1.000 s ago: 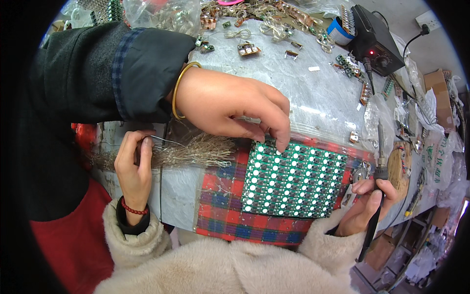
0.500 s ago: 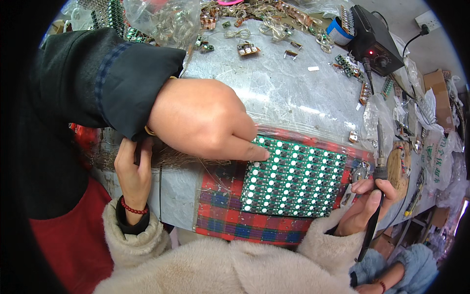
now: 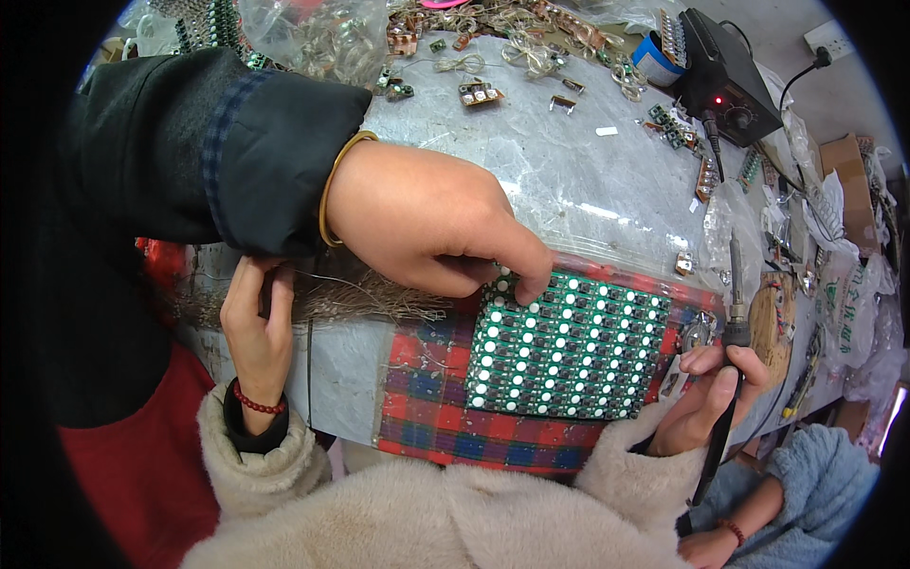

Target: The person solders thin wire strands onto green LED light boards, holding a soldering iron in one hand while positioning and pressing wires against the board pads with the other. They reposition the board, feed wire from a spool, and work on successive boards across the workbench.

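Observation:
My right hand [image 3: 706, 398] grips a soldering iron [image 3: 736, 332] by its dark handle, with the metal tip pointing up and away. On the left, my left hand [image 3: 256, 327] is beside a bundle of thin wires [image 3: 370, 296]. Its thumb and forefinger come close together, but a co-worker's dark sleeve hides the tips and whatever they hold. Between my hands lies a green circuit board panel [image 3: 569, 356] with rows of white round parts and black parts. A co-worker's hand [image 3: 445, 223] reaches in from the left, one finger touching the panel's upper left part.
Under the panel is a red and blue plaid mat [image 3: 427, 408] with a clear cover. A black soldering station [image 3: 725, 90] stands at the back right. Small boards [image 3: 481, 94] and wire coils lie along the back. At lower right, another person's blue sleeve [image 3: 815, 488] shows.
The co-worker's hand has shifted right across the panel's upper left corner, uncovering more of the wire bundle. The blue-sleeved arm has come further into view. My hands stay put.

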`<state>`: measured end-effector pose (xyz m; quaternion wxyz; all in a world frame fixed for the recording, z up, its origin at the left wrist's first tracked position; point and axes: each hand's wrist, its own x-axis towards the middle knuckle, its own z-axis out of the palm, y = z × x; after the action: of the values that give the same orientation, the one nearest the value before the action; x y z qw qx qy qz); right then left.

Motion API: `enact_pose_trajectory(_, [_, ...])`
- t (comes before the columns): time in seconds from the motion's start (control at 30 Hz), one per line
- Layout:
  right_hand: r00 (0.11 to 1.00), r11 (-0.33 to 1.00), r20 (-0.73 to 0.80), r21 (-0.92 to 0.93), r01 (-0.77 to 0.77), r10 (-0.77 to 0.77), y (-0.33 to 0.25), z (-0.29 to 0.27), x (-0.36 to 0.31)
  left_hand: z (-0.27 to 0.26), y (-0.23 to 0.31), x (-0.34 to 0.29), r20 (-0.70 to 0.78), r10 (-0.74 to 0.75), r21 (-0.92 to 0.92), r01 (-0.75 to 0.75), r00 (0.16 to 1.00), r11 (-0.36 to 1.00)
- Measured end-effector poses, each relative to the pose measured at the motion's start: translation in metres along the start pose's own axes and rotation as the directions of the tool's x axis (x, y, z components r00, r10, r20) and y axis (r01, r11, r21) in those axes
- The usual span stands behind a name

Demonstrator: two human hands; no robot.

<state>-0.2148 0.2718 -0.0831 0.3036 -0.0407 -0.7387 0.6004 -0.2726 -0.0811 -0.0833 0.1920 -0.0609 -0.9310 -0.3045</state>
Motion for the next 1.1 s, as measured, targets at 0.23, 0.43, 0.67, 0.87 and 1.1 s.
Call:
enact_pose_trajectory(0.23, [1.0,1.0,0.003,0.008,-0.003,0.003,0.0,0.0,0.0,-0.001,-0.005,-0.005,0.09,-0.143,0.01,0.143,0.986,0.99])
enact_pose_trajectory(0.43, [0.997,1.0,-0.07,-0.018,-0.014,0.013,0.002,0.001,0.0,-0.001,-0.009,-0.007,0.075,-0.116,0.029,0.114,0.99,0.993])
enact_pose_trajectory(0.67, [0.999,0.999,-0.035,0.032,-0.017,0.018,0.003,0.0,-0.001,0.002,-0.002,-0.005,0.029,-0.112,0.026,0.111,0.993,0.993])
enact_pose_trajectory(0.87, [0.998,1.0,-0.058,0.018,-0.01,0.011,0.003,0.001,-0.001,0.0,0.003,0.0,0.001,-0.003,0.034,0.003,1.0,0.999])
enact_pose_trajectory(1.1, [0.998,1.0,-0.059,0.008,-0.006,0.007,0.004,0.001,-0.001,0.0,0.002,0.001,0.049,-0.048,0.014,0.048,0.998,0.999])
